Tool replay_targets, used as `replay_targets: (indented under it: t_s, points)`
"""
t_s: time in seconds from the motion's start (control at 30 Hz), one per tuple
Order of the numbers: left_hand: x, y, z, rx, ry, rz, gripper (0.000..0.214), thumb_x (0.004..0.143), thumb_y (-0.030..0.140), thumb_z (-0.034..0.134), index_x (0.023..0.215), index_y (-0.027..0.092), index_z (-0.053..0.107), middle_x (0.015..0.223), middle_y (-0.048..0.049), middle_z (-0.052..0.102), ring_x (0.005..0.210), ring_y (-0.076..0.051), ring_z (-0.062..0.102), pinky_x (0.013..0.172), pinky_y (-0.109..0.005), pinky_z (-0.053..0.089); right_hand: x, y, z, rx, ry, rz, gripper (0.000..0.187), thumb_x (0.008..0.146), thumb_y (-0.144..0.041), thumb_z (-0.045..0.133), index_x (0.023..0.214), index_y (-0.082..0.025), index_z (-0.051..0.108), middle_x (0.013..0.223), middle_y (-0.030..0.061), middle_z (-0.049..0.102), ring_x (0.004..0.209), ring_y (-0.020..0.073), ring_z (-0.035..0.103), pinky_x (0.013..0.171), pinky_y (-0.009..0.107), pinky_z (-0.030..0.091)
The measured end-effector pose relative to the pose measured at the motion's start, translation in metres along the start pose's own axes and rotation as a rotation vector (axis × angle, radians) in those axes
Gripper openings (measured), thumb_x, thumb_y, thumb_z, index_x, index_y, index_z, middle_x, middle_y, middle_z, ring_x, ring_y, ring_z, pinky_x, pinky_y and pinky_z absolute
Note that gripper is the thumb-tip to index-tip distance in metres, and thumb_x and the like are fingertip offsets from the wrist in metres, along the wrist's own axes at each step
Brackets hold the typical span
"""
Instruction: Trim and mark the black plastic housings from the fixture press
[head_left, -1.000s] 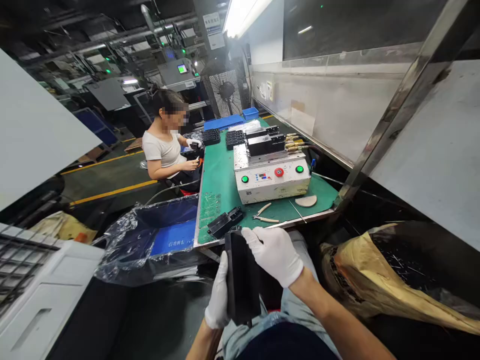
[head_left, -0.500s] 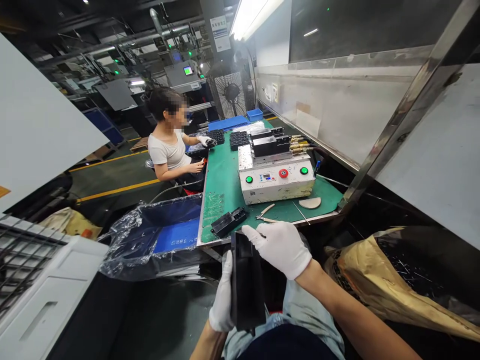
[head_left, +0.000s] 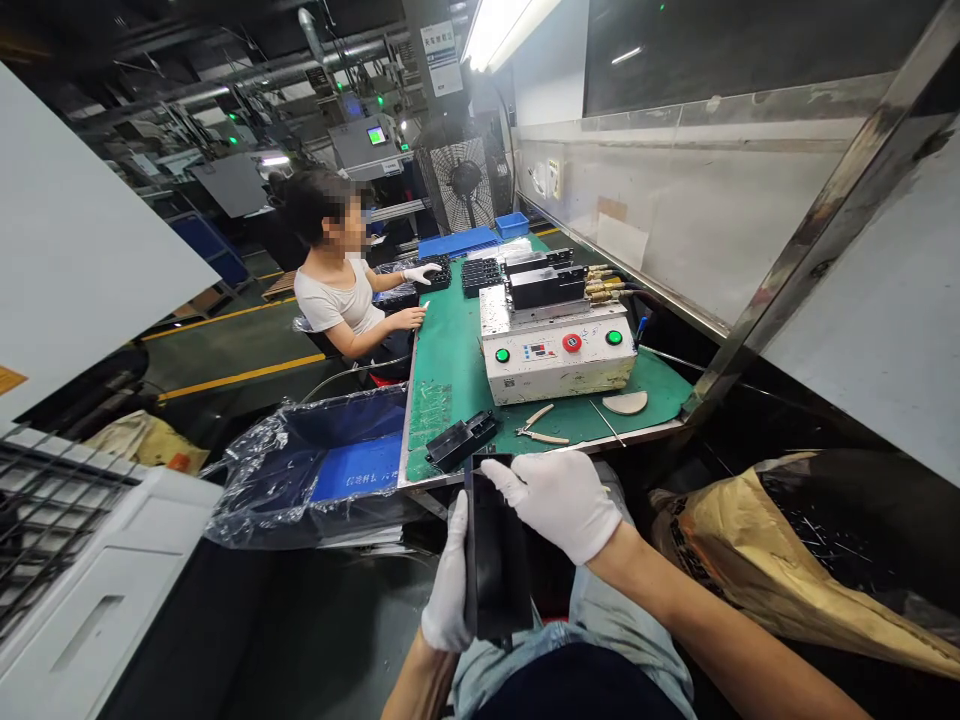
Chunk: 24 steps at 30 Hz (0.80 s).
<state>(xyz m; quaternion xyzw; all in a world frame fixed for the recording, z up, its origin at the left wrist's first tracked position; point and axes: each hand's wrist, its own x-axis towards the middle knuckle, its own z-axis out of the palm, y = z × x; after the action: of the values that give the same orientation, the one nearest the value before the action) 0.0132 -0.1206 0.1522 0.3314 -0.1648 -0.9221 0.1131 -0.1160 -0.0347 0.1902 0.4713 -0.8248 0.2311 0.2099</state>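
In the head view, a long black plastic housing (head_left: 495, 570) stands nearly upright above my lap, its open hollow side towards me. My white-gloved left hand (head_left: 448, 585) wraps its left side and grips it. Against the upper end of the housing is my gloved right hand (head_left: 562, 500), its fingers curled and the foremost fingertips at the inner edge. Whether a small tool sits in those fingers is hidden. Just beyond, a second black housing (head_left: 461, 440) lies on the green table mat (head_left: 431, 365), beside cutting pliers (head_left: 551, 437) with pale handles.
A white control box (head_left: 559, 370) with green and red buttons carries black housings on top. A thin rod (head_left: 606, 422) and a pale half-round piece (head_left: 625, 402) lie near the table edge. Left is a plastic-lined bin (head_left: 255, 480); a co-worker (head_left: 337, 290) sits beyond. A brown sack (head_left: 720, 540) stands right.
My right fingers have shifted slightly along the housing's upper end, and the housing has tilted a little. The pliers show more fully. The co-worker's gloved hand has moved to the stacked black parts.
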Motion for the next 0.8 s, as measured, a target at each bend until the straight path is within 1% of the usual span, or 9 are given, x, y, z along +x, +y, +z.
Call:
replay_targets:
  t_s: [0.1,0.17,0.27,0.37,0.47,0.57,0.63,0.73,0.8]
  points:
    - [0.003,0.007,-0.001,0.01,0.014,-0.026,0.053,0.091,0.052,0.068,0.134,0.022,0.07,0.123,-0.0083,0.08,0.124,-0.03,0.071,0.115,-0.045,0.054,-0.012,-0.007,0.005,0.007,0.016,-0.076,0.056,0.103,-0.046,0.06,0.054,-0.019,0.063,0.051,0.0018,0.064,0.046,0.0138,0.056,0.056,0.035,0.012]
    - [0.005,0.012,0.0,0.037,0.027,-0.014,0.053,0.088,0.054,0.07,0.128,0.018,0.073,0.116,-0.0093,0.082,0.116,-0.03,0.074,0.111,-0.043,0.056,-0.019,-0.012,0.006,0.019,0.036,-0.107,0.055,0.104,-0.045,0.058,0.055,-0.019,0.062,0.05,0.0011,0.063,0.045,0.0126,0.055,0.055,0.035,0.011]
    - [0.007,0.017,0.003,0.085,0.078,-0.013,0.059,0.086,0.06,0.069,0.121,0.012,0.074,0.105,-0.0114,0.083,0.104,-0.029,0.077,0.103,-0.041,0.061,-0.029,-0.018,0.005,0.038,0.07,-0.115,0.057,0.106,-0.043,0.054,0.055,-0.019,0.06,0.049,0.0007,0.061,0.045,0.0116,0.054,0.055,0.036,0.01]
    - [0.01,0.019,0.005,0.129,0.081,-0.027,0.066,0.085,0.066,0.067,0.122,0.011,0.073,0.099,-0.0116,0.083,0.096,-0.028,0.078,0.095,-0.039,0.063,-0.036,-0.02,0.003,0.056,0.06,-0.127,0.058,0.107,-0.043,0.054,0.054,-0.018,0.057,0.048,0.0006,0.059,0.044,0.0108,0.053,0.055,0.035,0.01]
    - [0.015,0.02,0.005,0.155,0.075,0.031,0.064,0.088,0.065,0.064,0.124,0.013,0.072,0.099,-0.0098,0.083,0.093,-0.025,0.078,0.09,-0.036,0.064,-0.043,-0.019,0.003,0.061,0.026,-0.158,0.054,0.104,-0.042,0.058,0.056,-0.018,0.058,0.05,0.0002,0.061,0.046,0.0108,0.054,0.056,0.035,0.009]
    - [0.02,0.021,0.006,0.183,0.132,0.083,0.059,0.088,0.062,0.065,0.123,0.015,0.073,0.098,-0.0082,0.083,0.089,-0.024,0.079,0.087,-0.034,0.065,-0.046,-0.018,0.002,0.063,-0.044,-0.165,0.051,0.101,-0.043,0.063,0.057,-0.018,0.061,0.052,0.001,0.064,0.047,0.0119,0.056,0.055,0.034,0.009]
    - [0.022,0.022,0.008,0.21,0.184,0.103,0.061,0.086,0.064,0.067,0.121,0.015,0.073,0.097,-0.0083,0.083,0.087,-0.024,0.079,0.084,-0.034,0.065,-0.046,-0.017,0.0,0.068,-0.11,-0.155,0.052,0.1,-0.045,0.064,0.056,-0.019,0.062,0.052,0.0015,0.065,0.047,0.0131,0.058,0.055,0.034,0.009]
    - [0.026,0.023,0.013,0.219,0.227,0.116,0.065,0.083,0.068,0.067,0.119,0.015,0.074,0.097,-0.0097,0.083,0.086,-0.024,0.079,0.08,-0.034,0.066,-0.046,-0.016,-0.006,0.092,-0.207,-0.153,0.053,0.1,-0.048,0.063,0.056,-0.019,0.064,0.053,0.002,0.068,0.047,0.0146,0.06,0.055,0.034,0.01]
    - [0.03,0.024,0.015,0.202,0.208,0.143,0.063,0.085,0.067,0.066,0.12,0.015,0.073,0.098,-0.0098,0.083,0.087,-0.023,0.079,0.081,-0.033,0.066,-0.047,-0.013,-0.01,0.128,-0.259,-0.154,0.056,0.102,-0.052,0.058,0.058,-0.019,0.066,0.055,0.0028,0.069,0.049,0.0152,0.061,0.055,0.034,0.012]
